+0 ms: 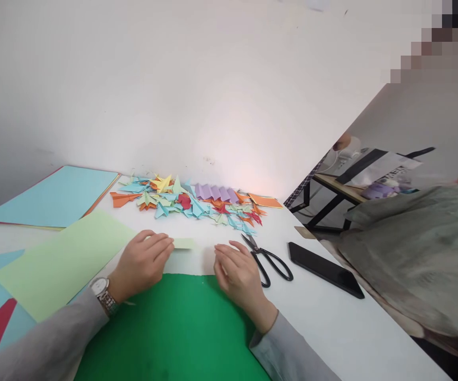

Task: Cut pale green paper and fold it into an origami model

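Observation:
My left hand [142, 262] lies with its fingers together, pressing on a small pale green folded paper strip [183, 243] on the white table [332, 323]. My right hand [237, 272] rests palm down just right of it, fingers stretched flat on the table, holding nothing. Both hands sit at the far edge of a large dark green sheet [173, 328]. A light green sheet [62, 259] lies under my left wrist, which wears a watch [104, 293].
Black scissors [268, 259] lie right of my right hand, then a black phone [324, 270]. A heap of coloured folded paper shapes [193, 203] lies against the wall. A stack of blue sheets [54, 196] is far left. A grey-green cloth [411, 254] hangs off the right.

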Demonstrator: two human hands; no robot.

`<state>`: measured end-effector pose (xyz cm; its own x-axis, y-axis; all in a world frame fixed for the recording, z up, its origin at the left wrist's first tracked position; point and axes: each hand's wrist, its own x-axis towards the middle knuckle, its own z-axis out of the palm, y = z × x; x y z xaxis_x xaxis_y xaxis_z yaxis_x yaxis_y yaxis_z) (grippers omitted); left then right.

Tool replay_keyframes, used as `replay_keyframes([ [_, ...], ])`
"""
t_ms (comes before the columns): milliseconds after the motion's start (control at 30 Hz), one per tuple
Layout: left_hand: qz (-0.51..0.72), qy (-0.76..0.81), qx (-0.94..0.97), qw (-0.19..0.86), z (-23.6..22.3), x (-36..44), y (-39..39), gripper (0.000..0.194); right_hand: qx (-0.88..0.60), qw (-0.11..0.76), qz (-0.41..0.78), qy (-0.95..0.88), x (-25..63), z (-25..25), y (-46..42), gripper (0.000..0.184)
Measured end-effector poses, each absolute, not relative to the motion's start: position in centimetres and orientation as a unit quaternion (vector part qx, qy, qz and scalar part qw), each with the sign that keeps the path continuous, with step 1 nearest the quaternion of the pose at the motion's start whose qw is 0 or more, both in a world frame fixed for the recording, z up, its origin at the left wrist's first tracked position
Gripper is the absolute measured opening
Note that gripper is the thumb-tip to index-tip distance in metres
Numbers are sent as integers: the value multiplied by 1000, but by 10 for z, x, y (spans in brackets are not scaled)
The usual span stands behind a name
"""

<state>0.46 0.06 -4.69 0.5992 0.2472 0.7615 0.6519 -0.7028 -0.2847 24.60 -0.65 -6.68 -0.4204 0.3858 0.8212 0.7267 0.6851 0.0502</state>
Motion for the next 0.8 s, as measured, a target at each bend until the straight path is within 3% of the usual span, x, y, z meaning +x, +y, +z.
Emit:
replay_keyframes([
  [133,-375,-291,-843,253,-44,3,2,24,-371,464,-197,-780,242,-64,-10,21],
  [300,-341,-219,-882,240,-48,22,-13,24,-309,369,-181,-858,222,-61,-24,22],
  [800,-297,-262,-867,303,-36,-14,14,16,-311,381,-222,-842,242,-62,-14,29],
])
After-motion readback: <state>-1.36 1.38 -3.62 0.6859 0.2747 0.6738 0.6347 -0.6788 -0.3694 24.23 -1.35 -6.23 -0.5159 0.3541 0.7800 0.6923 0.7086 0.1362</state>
